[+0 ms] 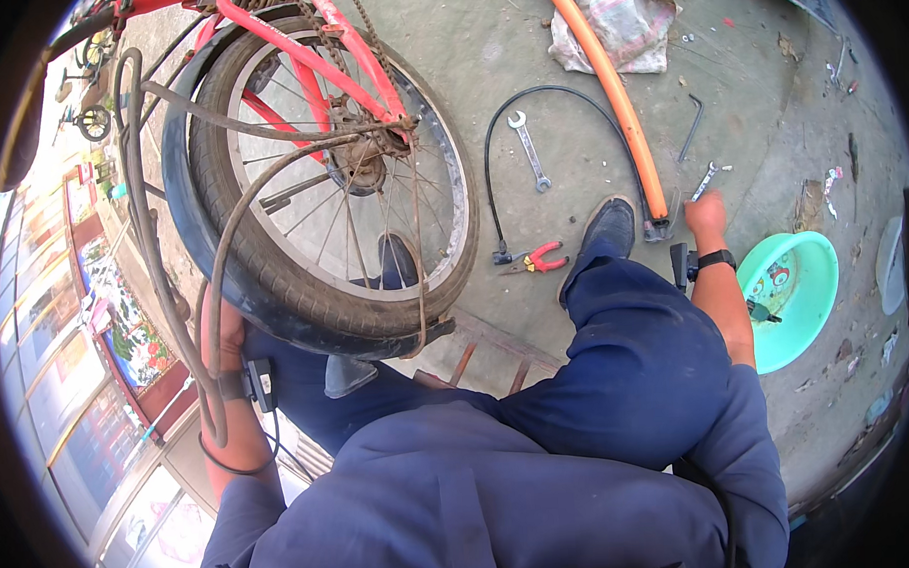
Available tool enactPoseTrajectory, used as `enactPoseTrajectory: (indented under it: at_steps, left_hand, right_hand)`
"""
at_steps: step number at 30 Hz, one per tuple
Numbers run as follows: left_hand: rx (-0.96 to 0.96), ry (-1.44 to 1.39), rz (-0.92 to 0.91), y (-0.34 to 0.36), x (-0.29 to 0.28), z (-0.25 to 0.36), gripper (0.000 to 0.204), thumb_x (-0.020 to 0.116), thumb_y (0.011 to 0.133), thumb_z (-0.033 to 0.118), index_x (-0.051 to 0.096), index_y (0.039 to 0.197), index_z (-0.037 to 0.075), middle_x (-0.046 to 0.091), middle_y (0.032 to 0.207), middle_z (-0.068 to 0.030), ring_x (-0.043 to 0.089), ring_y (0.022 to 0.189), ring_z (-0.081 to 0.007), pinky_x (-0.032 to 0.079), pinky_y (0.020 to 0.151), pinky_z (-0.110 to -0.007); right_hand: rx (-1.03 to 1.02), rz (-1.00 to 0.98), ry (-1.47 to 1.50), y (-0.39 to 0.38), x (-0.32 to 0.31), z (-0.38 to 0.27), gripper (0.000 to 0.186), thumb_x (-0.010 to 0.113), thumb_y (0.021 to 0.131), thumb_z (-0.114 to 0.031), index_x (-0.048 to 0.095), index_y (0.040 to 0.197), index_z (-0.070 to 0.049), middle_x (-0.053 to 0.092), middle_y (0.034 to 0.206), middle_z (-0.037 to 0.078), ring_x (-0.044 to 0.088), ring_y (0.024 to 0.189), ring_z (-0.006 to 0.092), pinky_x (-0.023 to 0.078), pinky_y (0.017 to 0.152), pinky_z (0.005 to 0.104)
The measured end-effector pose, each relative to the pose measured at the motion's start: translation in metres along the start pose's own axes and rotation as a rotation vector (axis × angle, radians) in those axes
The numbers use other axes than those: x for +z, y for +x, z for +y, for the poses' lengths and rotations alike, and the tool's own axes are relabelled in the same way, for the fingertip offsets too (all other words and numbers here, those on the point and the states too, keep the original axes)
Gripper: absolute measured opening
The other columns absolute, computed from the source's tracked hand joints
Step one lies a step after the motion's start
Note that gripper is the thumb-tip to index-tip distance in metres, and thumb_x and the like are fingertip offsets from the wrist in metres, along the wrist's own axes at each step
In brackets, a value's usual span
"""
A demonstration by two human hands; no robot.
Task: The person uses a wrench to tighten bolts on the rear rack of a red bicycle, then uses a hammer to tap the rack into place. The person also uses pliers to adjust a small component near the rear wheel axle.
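Note:
A red bicycle frame (311,59) with its spoked wheel (214,182) leans in front of me on the left, dark fender around the tyre. My left hand (228,330) is at the fender's lower left edge; its fingers are hidden behind fender and wheel. My right hand (706,218) is closed low over the floor at the right. A small metal wrench (707,179) sticks out of it. Just left of that fist is the foot of an orange tube (608,88) with a black hose (489,173), which looks like a pump.
On the concrete lie an open-end wrench (528,151), red-handled pliers (542,259) and a bent hex key (691,125). A mint-green basin (824,271) stands right of my forearm. A pale sack (621,28) lies at the back. Brown loose straps (223,252) hang over the wheel.

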State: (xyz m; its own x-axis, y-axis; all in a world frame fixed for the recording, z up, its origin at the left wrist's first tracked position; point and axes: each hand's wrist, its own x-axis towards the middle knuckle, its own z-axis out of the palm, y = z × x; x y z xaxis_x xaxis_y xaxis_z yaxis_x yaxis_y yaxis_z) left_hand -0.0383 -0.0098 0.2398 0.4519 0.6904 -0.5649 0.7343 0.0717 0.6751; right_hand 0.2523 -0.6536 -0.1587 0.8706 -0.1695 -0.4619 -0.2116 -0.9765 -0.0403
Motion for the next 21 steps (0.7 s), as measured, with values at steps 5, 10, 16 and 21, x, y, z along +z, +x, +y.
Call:
enactPoseTrajectory:
  at_steps: [5,10,16,21]
  left_hand:
    - [0.002,0.001,0.010,-0.001,0.006,0.006,0.042,0.056,0.100,0.019,0.053,0.137,-0.001,0.061,0.131,-0.0102,0.060,0.115,-0.0218,0.049,0.100,-0.034]
    - [0.079,0.147,0.040,0.002,0.007,0.003,0.040,0.055,0.100,0.017,0.055,0.136,-0.001,0.062,0.128,-0.0104,0.060,0.113,-0.0207,0.049,0.098,-0.033]
    - [0.150,-0.238,-0.013,0.007,0.007,-0.005,0.040,0.056,0.101,0.029,0.057,0.134,0.006,0.064,0.125,-0.0069,0.060,0.114,-0.0181,0.049,0.095,-0.031]
    - [0.458,-0.601,-0.089,0.007,0.015,0.037,0.044,0.051,0.103,0.032,0.054,0.129,-0.004,0.061,0.125,-0.0155,0.062,0.115,-0.0261,0.053,0.094,-0.039]
  right_hand:
    - [0.035,-0.128,0.083,0.013,0.003,0.007,0.041,0.067,0.084,-0.039,0.072,0.099,-0.002,0.071,0.100,0.025,0.068,0.099,0.0410,0.053,0.087,0.0481]
    - [0.045,0.071,0.159,0.011,-0.048,0.027,0.038,0.057,0.091,-0.037,0.072,0.109,-0.007,0.071,0.100,0.022,0.068,0.097,0.0399,0.053,0.084,0.0480]
    - [-0.125,0.299,0.382,-0.025,-0.193,0.003,0.033,0.062,0.093,-0.032,0.073,0.112,-0.007,0.073,0.081,0.013,0.071,0.080,0.0250,0.054,0.076,0.0366]
    - [-0.493,0.283,0.944,-0.098,-0.322,-0.057,0.025,0.064,0.094,-0.020,0.073,0.111,-0.005,0.065,0.077,0.000,0.060,0.068,0.0068,0.046,0.066,0.0219]
